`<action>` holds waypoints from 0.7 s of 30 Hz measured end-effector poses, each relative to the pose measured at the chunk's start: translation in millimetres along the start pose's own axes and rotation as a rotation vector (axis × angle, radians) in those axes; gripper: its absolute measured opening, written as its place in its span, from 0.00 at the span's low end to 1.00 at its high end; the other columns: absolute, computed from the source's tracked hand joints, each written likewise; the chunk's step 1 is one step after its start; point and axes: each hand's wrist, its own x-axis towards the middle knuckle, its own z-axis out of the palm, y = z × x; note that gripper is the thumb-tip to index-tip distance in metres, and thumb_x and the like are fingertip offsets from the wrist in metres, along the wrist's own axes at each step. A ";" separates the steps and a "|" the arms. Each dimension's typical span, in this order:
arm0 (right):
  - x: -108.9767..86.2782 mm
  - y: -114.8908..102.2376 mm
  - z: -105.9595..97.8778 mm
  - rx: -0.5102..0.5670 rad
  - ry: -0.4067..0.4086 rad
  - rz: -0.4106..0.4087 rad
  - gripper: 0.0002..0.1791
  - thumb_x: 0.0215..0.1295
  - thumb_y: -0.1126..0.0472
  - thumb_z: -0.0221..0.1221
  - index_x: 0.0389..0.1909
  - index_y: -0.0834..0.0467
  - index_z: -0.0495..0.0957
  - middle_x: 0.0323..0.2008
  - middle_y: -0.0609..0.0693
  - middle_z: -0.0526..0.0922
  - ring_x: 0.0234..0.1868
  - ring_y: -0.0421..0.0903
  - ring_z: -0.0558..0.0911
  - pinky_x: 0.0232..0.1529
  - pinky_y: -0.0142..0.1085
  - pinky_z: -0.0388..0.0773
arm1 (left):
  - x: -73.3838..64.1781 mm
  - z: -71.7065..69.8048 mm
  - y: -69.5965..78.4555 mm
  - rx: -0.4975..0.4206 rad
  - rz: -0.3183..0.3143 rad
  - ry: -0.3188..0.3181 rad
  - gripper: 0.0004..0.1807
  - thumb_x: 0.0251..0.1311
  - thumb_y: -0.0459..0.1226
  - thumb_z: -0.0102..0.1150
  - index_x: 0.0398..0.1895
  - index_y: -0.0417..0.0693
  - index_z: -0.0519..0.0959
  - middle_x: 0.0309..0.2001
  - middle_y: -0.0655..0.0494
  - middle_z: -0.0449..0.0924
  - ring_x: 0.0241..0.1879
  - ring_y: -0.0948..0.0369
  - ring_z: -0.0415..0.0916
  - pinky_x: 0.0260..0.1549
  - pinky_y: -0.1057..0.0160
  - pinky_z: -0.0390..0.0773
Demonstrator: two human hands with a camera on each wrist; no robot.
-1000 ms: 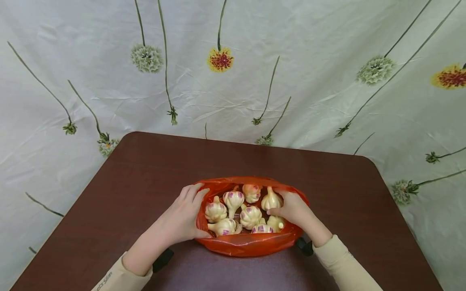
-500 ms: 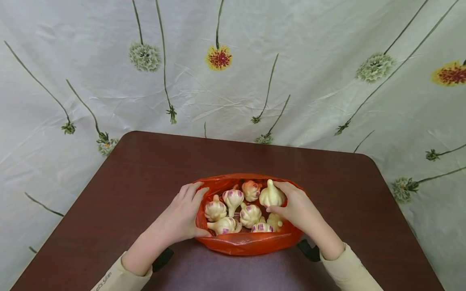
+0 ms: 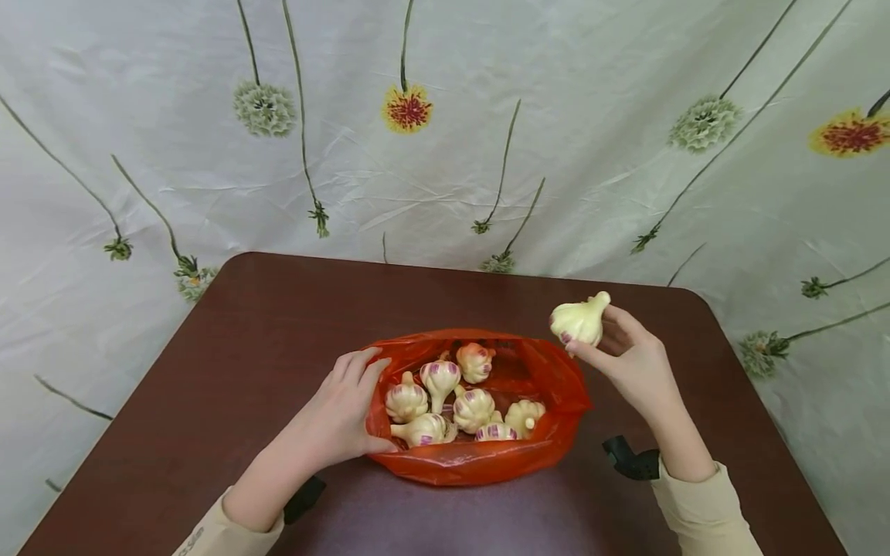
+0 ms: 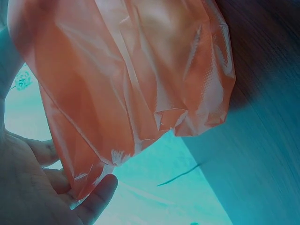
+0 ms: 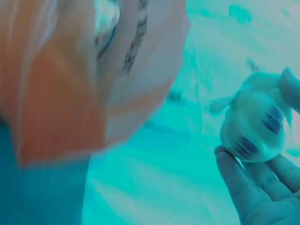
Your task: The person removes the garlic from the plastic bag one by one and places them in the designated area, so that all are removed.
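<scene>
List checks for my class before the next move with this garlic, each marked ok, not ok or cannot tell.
1. Grip of the right hand on the garlic bulb: ok, between thumb and fingers.
2. Held bulb clear of the red bag: ok.
3. Left hand at the bag's edge: ok.
4. Bag mouth open: ok.
5. Bag emptied: not ok, other bulbs lie inside.
6. More bulbs underneath: cannot tell, hidden.

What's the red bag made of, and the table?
The red bag looks like thin, shiny plastic: it wrinkles and light glows through it. The table may be wood or a wood-look coating: smooth, dark brown, with faint grain-like lines.
</scene>
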 end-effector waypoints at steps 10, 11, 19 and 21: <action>8.0 63.8 -11.6 -0.013 0.069 0.204 0.40 0.64 0.46 0.63 0.70 0.63 0.64 0.63 0.63 0.74 0.54 0.40 0.81 0.43 0.17 0.74 | 0.6 0.4 -1.4 0.004 0.003 0.007 0.58 0.25 0.51 0.85 0.62 0.31 0.68 0.63 0.34 0.67 0.61 0.40 0.64 0.58 0.42 0.74; 8.2 70.4 -9.8 -0.030 0.061 0.224 0.41 0.64 0.45 0.63 0.71 0.63 0.63 0.64 0.64 0.74 0.57 0.47 0.80 0.46 0.21 0.77 | 0.6 0.3 -1.6 0.002 0.002 0.007 0.58 0.25 0.51 0.85 0.62 0.31 0.69 0.63 0.35 0.67 0.61 0.40 0.64 0.58 0.42 0.73; 5.1 106.1 5.4 -0.088 -0.024 0.338 0.48 0.64 0.40 0.61 0.74 0.65 0.56 0.69 0.66 0.67 0.66 0.63 0.70 0.64 0.56 0.70 | 0.6 0.3 -1.5 -0.013 -0.003 -0.005 0.58 0.26 0.51 0.85 0.63 0.32 0.68 0.64 0.35 0.66 0.62 0.40 0.63 0.59 0.41 0.72; 4.4 111.0 8.0 -0.095 -0.033 0.343 0.48 0.64 0.39 0.61 0.73 0.66 0.57 0.69 0.67 0.67 0.66 0.64 0.69 0.64 0.57 0.69 | 0.6 0.1 -1.2 -0.016 -0.001 -0.004 0.58 0.26 0.51 0.85 0.63 0.32 0.68 0.64 0.35 0.66 0.62 0.40 0.63 0.59 0.41 0.72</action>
